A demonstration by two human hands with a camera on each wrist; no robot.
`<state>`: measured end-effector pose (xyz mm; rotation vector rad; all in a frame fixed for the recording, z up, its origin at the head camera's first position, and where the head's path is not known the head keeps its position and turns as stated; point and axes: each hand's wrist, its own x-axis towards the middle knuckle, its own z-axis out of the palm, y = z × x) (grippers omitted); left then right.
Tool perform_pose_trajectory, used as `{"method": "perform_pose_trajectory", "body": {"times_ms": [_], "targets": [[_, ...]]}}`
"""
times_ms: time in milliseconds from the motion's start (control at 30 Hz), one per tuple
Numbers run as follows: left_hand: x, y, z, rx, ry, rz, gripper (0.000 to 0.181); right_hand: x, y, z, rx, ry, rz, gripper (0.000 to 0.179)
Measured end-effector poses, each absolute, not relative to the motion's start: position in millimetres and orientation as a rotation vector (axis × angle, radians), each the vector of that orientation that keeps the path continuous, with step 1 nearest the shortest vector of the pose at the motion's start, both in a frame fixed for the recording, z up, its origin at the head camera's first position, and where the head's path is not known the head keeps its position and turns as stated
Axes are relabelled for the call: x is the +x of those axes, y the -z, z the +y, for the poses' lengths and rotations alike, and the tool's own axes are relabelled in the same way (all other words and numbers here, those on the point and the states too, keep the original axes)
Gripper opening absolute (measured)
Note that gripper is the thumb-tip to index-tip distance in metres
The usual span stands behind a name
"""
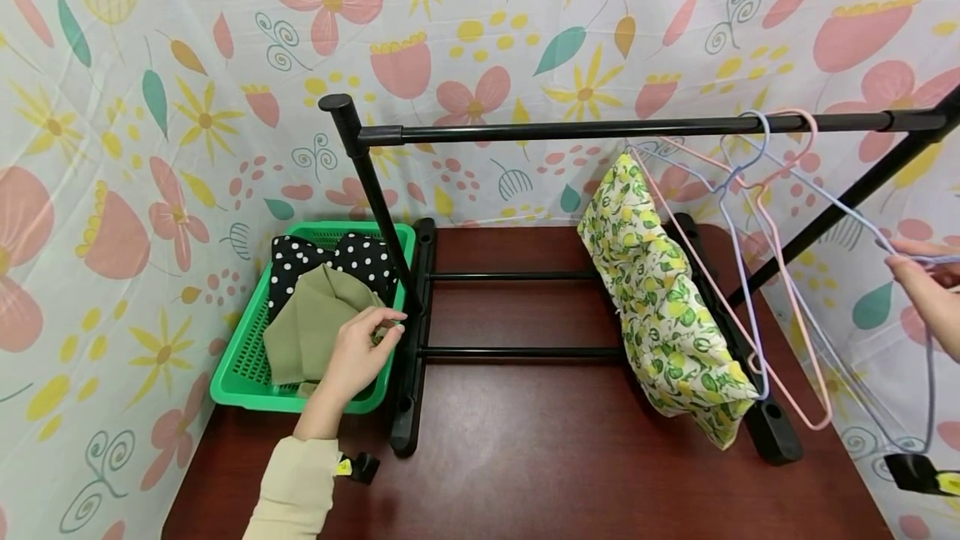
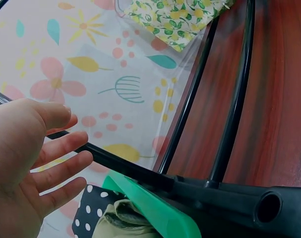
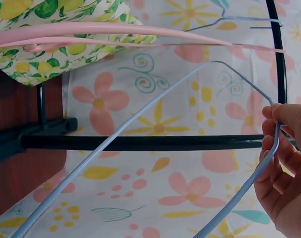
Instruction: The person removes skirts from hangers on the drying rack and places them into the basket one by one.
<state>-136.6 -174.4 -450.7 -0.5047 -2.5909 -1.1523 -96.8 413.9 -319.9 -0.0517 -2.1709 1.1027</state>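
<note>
My left hand (image 1: 358,357) hovers over the green basket (image 1: 225,386), its relaxed fingers holding nothing. Just beyond those fingers, an olive-green cloth (image 1: 303,332) lies in the basket beside a black polka-dot cloth (image 1: 288,265). At the far right, my right hand (image 1: 930,294) pinches a pale blue hanger (image 3: 239,187) near its bent upper part, with no cloth on it. To the left of that hand, a pink hanger (image 1: 821,373) and another blue hanger (image 1: 738,257) hang on the rack's bar (image 1: 525,131). A lemon-print cloth (image 1: 667,315) hangs among them.
A black rack with two slanted posts, one post (image 1: 378,198) close by the basket, stands on the dark red-brown table (image 1: 540,440). Two low crossbars (image 1: 517,353) join its feet. A flower-print sheet (image 1: 480,23) covers the wall behind and at both sides.
</note>
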Motion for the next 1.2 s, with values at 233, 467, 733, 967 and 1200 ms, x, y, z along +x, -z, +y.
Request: {"method": "perform_pose_trajectory", "body": {"times_ms": [233, 467, 733, 967, 1200], "targets": [[-137, 451, -170, -0.502, 1.164, -2.587, 0.014, -109, 311, 411, 0.152, -1.05, -2.161, 0.047], [-137, 455, -164, -0.518, 1.193, -2.546, 0.013, -119, 304, 408, 0.144, -1.063, -2.22, 0.052], [-137, 462, -157, -0.512, 1.202, -2.515, 0.011, -134, 301, 410, 0.196, -0.788, -2.289, 0.057], [-135, 465, -153, -0.488, 1.264, -2.486, 0.011, -143, 294, 407, 0.185, -0.669, -2.349, 0.039], [-132, 469, -153, -0.411, 1.32, -2.508, 0.011, -151, 285, 401, 0.089, -0.506, -2.48, 0.026]]}}
